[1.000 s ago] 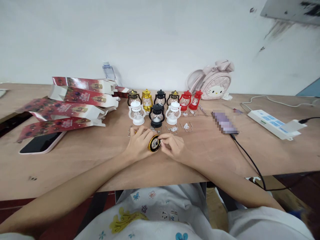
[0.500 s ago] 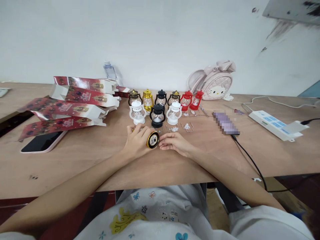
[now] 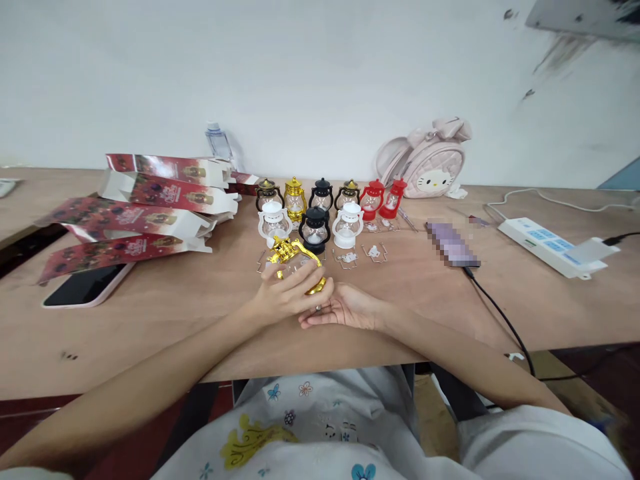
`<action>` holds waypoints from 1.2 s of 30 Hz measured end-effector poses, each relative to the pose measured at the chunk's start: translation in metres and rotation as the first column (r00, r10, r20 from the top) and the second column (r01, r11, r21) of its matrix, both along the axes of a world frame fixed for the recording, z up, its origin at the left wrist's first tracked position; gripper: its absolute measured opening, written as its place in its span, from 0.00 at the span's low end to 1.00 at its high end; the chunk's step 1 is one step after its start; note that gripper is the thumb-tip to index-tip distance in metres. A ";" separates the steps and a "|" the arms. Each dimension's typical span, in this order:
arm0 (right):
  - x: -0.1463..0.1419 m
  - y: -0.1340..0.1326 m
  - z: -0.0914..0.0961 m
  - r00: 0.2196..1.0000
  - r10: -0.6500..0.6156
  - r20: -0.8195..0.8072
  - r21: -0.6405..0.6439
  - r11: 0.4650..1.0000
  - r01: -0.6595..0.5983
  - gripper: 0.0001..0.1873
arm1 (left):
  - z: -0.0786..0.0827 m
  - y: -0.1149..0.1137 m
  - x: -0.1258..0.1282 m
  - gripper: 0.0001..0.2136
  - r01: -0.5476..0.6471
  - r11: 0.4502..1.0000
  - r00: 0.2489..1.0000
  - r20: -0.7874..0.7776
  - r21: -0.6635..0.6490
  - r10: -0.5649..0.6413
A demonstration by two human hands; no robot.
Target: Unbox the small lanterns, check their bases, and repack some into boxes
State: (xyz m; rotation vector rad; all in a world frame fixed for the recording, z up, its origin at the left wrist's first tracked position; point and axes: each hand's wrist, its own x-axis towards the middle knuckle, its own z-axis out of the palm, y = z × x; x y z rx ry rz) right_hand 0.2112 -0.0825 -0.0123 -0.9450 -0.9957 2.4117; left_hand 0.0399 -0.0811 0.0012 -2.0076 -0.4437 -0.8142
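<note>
My left hand (image 3: 286, 293) is closed around a small gold toy lantern (image 3: 290, 257), held tilted just above the wooden table (image 3: 175, 300), its gold top toward the far side. My right hand (image 3: 345, 311) lies palm up beside and under the lantern's base, fingers stretched out, with a tiny object on the palm that I cannot make out. Behind my hands stand several mini lanterns in two rows: white (image 3: 273, 223), black (image 3: 315, 228), white (image 3: 347, 225), gold (image 3: 295, 198), red (image 3: 371, 200).
Red printed cartons (image 3: 135, 213) lie stacked at the left, with a phone (image 3: 83, 285) in front of them. Small metal clips (image 3: 373, 252) lie near the lanterns. A pink bag (image 3: 425, 170), a power strip (image 3: 547, 247) and a black cable (image 3: 495, 313) occupy the right.
My left hand has turned the gold lantern from base-toward-me to tilted upright. My right hand has left the base and rolled palm up beside it.
</note>
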 end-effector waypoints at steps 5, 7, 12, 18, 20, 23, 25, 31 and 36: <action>0.000 0.002 0.001 0.997 -0.073 0.024 0.024 0.997 0.072 0.18 | -0.004 0.004 -0.003 0.07 -0.030 0.994 0.999 0.042 -0.107 0.035; 0.005 0.009 0.004 0.993 -0.070 0.096 0.053 0.996 0.065 0.15 | -0.006 0.007 -0.006 0.07 -0.076 0.979 0.989 0.107 -0.189 0.097; 0.044 0.042 0.021 0.947 -0.131 0.292 0.349 0.937 0.022 0.16 | -0.008 0.011 -0.010 0.10 -0.090 0.953 0.970 0.190 -0.288 0.149; 0.098 0.072 0.030 0.552 -0.618 0.559 0.805 0.565 -0.183 0.15 | -0.009 0.008 -0.008 0.10 -0.070 0.945 0.979 0.159 -0.318 0.126; 0.108 0.078 0.027 0.378 -0.712 0.592 0.803 0.482 -0.349 0.14 | -0.009 0.007 -0.008 0.10 -0.071 0.940 0.979 0.155 -0.335 0.130; 0.116 0.082 0.022 0.306 -0.722 0.620 0.761 0.457 -0.461 0.07 | -0.010 0.007 -0.008 0.12 -0.071 0.930 0.980 0.148 -0.360 0.132; 0.117 0.083 0.021 0.307 -0.714 0.629 0.749 0.453 -0.483 0.09 | -0.010 0.007 -0.008 0.12 -0.070 0.930 0.982 0.140 -0.361 0.128; 0.115 0.081 0.018 0.256 -0.732 0.632 0.730 0.450 -0.514 0.13 | -0.008 0.006 -0.007 0.11 -0.067 0.939 0.985 0.126 -0.338 0.115; 0.111 0.081 0.015 0.192 -0.774 0.604 0.720 0.426 -0.548 0.11 | -0.009 0.007 -0.007 0.12 -0.051 0.939 0.987 0.128 -0.341 0.100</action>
